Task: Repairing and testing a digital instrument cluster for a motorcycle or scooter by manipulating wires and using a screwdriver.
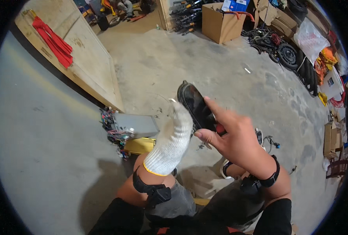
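A glossy black elongated case (197,105) with a rounded end is tilted between my two hands above the floor. My left hand (181,121), in a white knitted glove with a yellow cuff edge, is closed against the case's left side; its fingers are mostly hidden behind it. My bare right hand (234,135) grips the case from the right, index finger along its edge and thumb near the lower end. A small red part (220,129) shows between that thumb and the fingers; its kind is unclear. Black straps with small devices are on both wrists.
Left of my legs stand a grey box (136,124) with tangled wires and a yellow block (140,145). An open door (70,43) carries a red cloth (53,41). Cardboard box (222,24), black parts and tyres (287,55) line the back right. A cable (273,141) lies near my foot.
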### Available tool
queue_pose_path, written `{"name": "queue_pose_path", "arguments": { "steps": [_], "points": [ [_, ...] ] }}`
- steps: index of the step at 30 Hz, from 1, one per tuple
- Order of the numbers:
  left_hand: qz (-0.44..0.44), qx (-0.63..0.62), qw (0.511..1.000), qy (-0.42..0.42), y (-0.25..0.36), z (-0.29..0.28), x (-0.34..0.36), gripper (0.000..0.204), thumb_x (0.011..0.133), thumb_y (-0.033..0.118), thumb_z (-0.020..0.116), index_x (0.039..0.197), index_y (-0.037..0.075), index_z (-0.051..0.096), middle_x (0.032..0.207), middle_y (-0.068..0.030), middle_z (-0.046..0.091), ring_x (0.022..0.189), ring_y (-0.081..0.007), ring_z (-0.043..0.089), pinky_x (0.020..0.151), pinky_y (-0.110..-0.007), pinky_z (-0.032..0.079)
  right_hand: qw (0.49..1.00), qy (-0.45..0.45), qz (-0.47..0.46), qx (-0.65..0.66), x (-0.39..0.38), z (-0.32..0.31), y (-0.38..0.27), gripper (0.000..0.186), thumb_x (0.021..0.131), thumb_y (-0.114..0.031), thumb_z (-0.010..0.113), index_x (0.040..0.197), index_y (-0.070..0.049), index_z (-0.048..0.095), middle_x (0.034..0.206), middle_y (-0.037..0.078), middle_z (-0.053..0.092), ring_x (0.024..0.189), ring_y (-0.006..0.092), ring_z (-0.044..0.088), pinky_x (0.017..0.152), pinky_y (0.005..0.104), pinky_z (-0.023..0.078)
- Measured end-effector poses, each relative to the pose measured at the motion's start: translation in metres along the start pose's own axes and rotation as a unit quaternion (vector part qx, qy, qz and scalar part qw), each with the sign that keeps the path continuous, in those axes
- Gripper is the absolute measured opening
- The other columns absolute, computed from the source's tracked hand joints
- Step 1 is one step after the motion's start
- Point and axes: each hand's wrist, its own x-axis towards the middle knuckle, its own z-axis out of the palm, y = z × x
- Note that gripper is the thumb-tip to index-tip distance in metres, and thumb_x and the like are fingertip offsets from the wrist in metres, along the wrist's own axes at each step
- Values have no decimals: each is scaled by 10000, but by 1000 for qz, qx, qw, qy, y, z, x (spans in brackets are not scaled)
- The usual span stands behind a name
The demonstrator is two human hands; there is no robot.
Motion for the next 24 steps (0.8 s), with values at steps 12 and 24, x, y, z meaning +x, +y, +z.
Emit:
{"name": "queue_pose_path", "arguments": {
  "steps": [12,24],
  "points": [
    [20,25,998,56,17,26,-10,375,947,282,695,1242,60,629,1032,-35,666,915,-136,642,759,-279,523,998,48,2,-41,-11,29,7,719,767,-282,823,1367,-5,539,1303,221,615,850,348,714,693,389,587],
    [46,-125,991,13,4,26,1,377,972,127,641,1331,65,540,1156,-86,657,1079,-216,643,938,-356,542,996,78,-14,-43,-26,15,3,557,804,-236,778,1268,-2,578,1246,152,633,860,328,710,724,392,590]
  ]
}}
